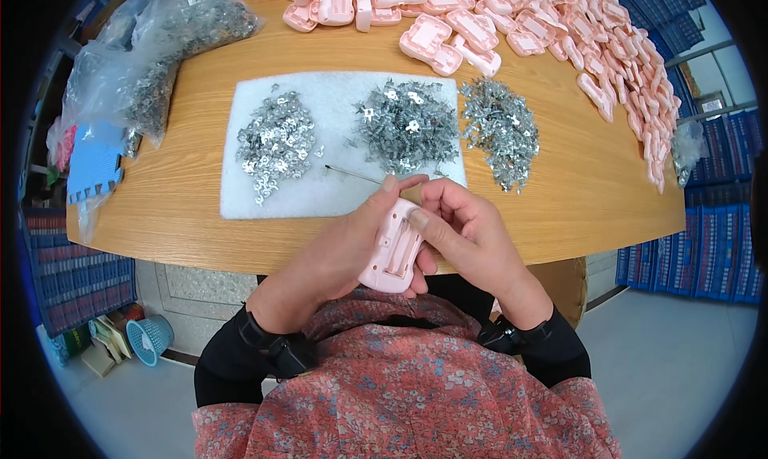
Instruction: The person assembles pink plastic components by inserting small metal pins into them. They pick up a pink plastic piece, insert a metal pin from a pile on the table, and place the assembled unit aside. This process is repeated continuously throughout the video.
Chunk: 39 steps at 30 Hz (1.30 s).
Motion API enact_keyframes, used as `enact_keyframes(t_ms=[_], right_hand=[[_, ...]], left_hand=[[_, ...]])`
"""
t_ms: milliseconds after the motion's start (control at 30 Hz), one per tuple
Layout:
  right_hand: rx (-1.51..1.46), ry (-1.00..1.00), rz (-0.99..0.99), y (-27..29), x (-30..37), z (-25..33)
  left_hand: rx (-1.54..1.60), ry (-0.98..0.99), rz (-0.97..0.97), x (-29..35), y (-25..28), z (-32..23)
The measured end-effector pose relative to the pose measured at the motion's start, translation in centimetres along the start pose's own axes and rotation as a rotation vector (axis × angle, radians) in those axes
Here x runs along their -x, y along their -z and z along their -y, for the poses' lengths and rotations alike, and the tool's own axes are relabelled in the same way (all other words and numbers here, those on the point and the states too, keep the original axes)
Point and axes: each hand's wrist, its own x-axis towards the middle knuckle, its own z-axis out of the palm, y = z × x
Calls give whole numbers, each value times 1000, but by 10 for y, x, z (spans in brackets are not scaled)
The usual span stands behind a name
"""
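My left hand [340, 247] is closed round a pink plastic housing [388, 269], its fingers wrapped beneath. The housing is tilted, with a long open battery-type compartment and small round holes facing up. My right hand [472, 239] is at the upper right end, its thumb pressed onto the compartment's edge and its other fingers curled. A small metal piece seems to lie by that thumb, too small to make out. A thin metal rod [352, 173] with a dark tip points left from behind my left thumb; its other end is hidden, so I cannot tell which hand holds it.
A white foam pad [332, 195] carries a left pile [276, 139] and a right pile [408, 127] of small metal pieces. Another metal pile [504, 131] lies beside it. Many pink housings [536, 23] cover the table's far and right sides. Plastic bags [152, 67] sit at left.
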Motion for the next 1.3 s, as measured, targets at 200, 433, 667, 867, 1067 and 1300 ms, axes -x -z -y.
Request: enact_keyframes(t_ms=[200, 433, 667, 867, 1067, 1300], right_hand=[[707, 381, -165, 4, -12, -3], [1173, 629, -85, -20, -50, -5], [1210, 571, -164, -14, -54, 6], [1189, 437, -110, -3, -47, 12], [1121, 438, -118, 3, -35, 14], [958, 493, -41, -3, -16, 21]], left_hand=[[101, -85, -131, 31, 20, -1], [179, -187, -241, 45, 25, -3], [225, -217, -259, 48, 31, -2], [178, -234, -209, 46, 31, -3], [186, -204, -115, 30, 27, -10], [221, -188, -80, 18, 26, -7]])
